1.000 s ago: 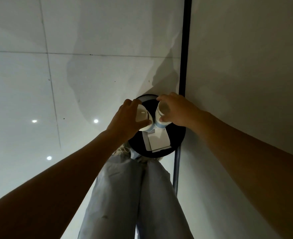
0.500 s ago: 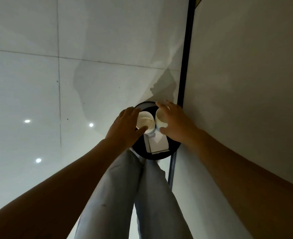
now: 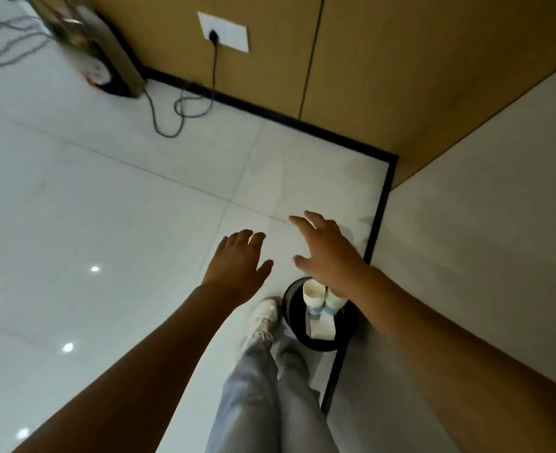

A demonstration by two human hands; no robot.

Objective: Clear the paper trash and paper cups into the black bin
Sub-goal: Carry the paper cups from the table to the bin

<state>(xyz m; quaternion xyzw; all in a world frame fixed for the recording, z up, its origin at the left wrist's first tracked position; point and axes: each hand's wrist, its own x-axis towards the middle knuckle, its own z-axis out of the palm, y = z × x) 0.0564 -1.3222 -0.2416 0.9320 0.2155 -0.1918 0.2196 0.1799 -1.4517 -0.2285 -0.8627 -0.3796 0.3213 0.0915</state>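
Observation:
A round black bin (image 3: 292, 311) stands on the floor against the right wall. Inside it two white paper cups lie side by side: one (image 3: 314, 295) with its open mouth showing, the other (image 3: 333, 305) partly hidden under my right wrist. Folded white paper (image 3: 321, 327) lies below them in the bin. My left hand (image 3: 237, 266) hovers above the floor left of the bin, fingers spread, holding nothing. My right hand (image 3: 327, 253) is above the bin's far edge, fingers spread and empty.
White tiled floor (image 3: 106, 207) spreads to the left. A wooden wall with a socket (image 3: 222, 31) and a dark cable (image 3: 185, 106) is at the back. A cabinet foot (image 3: 106, 67) stands far left. My legs and a white shoe (image 3: 263, 318) are beside the bin.
Both hands have let go of the paper cups, which now lie in the bin. The hands have lifted away with fingers spread, and my view has tilted up toward the room's corner.

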